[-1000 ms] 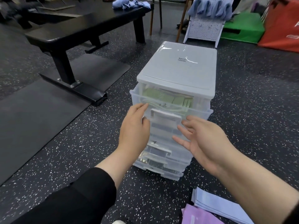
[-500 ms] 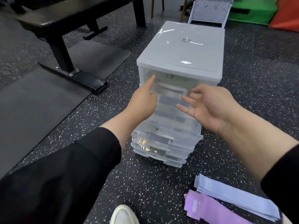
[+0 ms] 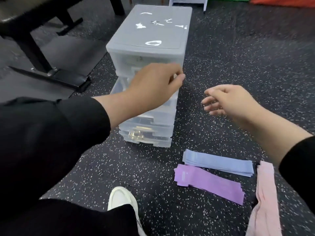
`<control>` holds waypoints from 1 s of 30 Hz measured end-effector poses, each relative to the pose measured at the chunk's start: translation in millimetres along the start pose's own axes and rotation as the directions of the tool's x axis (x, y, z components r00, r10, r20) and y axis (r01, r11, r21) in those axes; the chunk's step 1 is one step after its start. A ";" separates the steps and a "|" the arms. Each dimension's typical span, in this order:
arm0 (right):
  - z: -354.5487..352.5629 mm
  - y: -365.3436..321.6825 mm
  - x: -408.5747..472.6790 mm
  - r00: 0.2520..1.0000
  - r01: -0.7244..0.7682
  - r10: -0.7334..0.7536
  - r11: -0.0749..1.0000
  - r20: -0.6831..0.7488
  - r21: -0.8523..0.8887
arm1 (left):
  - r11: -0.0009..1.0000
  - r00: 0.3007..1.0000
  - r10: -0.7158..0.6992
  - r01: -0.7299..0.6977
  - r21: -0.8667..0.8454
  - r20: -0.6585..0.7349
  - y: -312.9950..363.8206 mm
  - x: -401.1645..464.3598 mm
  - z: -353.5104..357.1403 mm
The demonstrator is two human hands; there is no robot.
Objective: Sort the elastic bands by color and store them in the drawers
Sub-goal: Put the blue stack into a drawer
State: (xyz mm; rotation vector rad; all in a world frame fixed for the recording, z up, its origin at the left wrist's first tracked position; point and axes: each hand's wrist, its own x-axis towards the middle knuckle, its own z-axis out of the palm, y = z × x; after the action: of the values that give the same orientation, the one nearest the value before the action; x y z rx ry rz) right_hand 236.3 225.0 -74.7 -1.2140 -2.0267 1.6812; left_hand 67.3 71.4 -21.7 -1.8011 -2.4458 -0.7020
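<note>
Translucent plastic drawer unit (image 3: 150, 40) stands on speckled black floor (image 3: 238, 65), the left hand (image 3: 153, 82) against its upper drawer fronts, fingers curled; whether its grip holds a handle cannot be told. Right of the unit, the right hand (image 3: 228, 101) hovers, grip loose, holding nothing. Nearer than the unit lie blue bands (image 3: 218, 162), purple bands (image 3: 209, 183) and pink bands (image 3: 265, 198).
</note>
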 end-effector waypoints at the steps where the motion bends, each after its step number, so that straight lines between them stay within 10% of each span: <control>1: -10.9 15.0 -3.2 1.000 -0.004 0.003 0.996 -0.010 -0.092 | 0.996 0.995 0.063 -0.068 0.055 0.081 16.2 5.8 4.7; 6: -58.1 92.9 -11.8 0.999 -0.027 0.032 0.849 0.000 -0.528 | 0.905 0.855 0.253 -0.375 0.203 0.452 79.0 23.3 68.9; 11: -87.0 165.7 -17.2 0.987 -0.049 0.145 0.673 0.068 -0.738 | 0.905 0.685 0.004 -0.312 0.288 0.729 98.5 2.0 172.0; 30: -30.5 290.8 49.8 0.921 0.139 0.296 0.357 0.253 -0.924 | 0.952 0.610 -0.146 -0.126 0.278 0.779 61.7 -32.4 325.1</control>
State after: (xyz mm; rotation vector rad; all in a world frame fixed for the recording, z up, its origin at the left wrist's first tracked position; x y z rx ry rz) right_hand 352.2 279.6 -342.3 -1.2738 -3.4743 0.6095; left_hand 212.8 175.9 -301.8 -2.2696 -2.7709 0.6649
